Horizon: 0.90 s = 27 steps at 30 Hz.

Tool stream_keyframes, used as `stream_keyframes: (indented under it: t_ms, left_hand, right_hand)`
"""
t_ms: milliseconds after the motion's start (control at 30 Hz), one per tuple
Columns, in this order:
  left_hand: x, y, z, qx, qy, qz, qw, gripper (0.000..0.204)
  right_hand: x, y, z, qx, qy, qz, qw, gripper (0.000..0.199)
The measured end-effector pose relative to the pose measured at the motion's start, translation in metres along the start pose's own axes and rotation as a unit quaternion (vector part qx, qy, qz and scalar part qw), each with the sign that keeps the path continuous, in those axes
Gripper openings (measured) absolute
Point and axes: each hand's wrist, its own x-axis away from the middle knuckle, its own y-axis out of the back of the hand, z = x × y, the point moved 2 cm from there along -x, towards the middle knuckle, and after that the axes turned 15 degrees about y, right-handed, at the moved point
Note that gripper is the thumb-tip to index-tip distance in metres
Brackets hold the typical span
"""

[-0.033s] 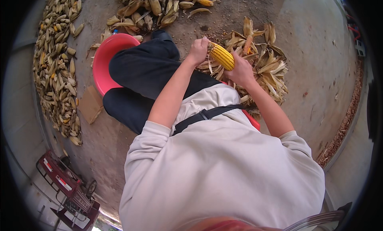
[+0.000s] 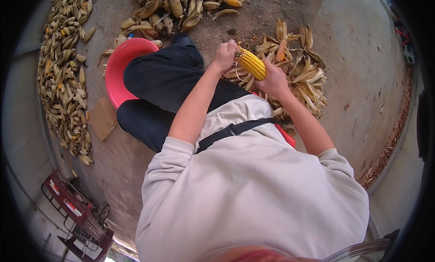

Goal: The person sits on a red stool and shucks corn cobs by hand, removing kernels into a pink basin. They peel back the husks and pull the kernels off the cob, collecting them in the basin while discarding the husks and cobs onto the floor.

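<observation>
A husked yellow ear of corn (image 2: 252, 64) is held in front of me, tilted, with its darker tip up and to the left. My right hand (image 2: 273, 81) is wrapped round its lower end. At the tip, my left hand (image 2: 224, 58) is closed with thumb and fingers drawn together against the ear; its fingertips are partly hidden. Just beyond and beside my right hand lies a heap of dry corn husks (image 2: 309, 81), with an orange-brown cob or ear (image 2: 281, 50) among them.
A pink plastic basin (image 2: 113, 74) stands by my legs. Unhusked ears (image 2: 176, 8) are piled ahead, and a long heap of ears (image 2: 65, 81) lines the left wall. A cardboard piece (image 2: 103, 119) lies near the basin. A dark red wheeled machine (image 2: 77, 207) stands lower left.
</observation>
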Motion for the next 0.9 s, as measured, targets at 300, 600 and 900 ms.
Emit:
stream_keyframes:
  t_ms: [300,600,900]
  left_hand:
    - [0.020,-0.006,-0.035,0.107,0.104,0.108,0.983,0.062]
    - [0.009,-0.005,-0.016,-0.094,-0.027,0.040,0.994,0.057]
    - [0.022,-0.008,-0.031,0.100,0.208,0.260,0.937,0.066]
  right_hand:
    - [0.004,-0.003,-0.006,0.109,-0.010,-0.033,0.993,0.058]
    - [0.005,-0.001,-0.002,0.055,-0.020,0.041,0.997,0.057]
    - [0.012,-0.002,-0.012,0.093,-0.003,0.018,0.996,0.057]
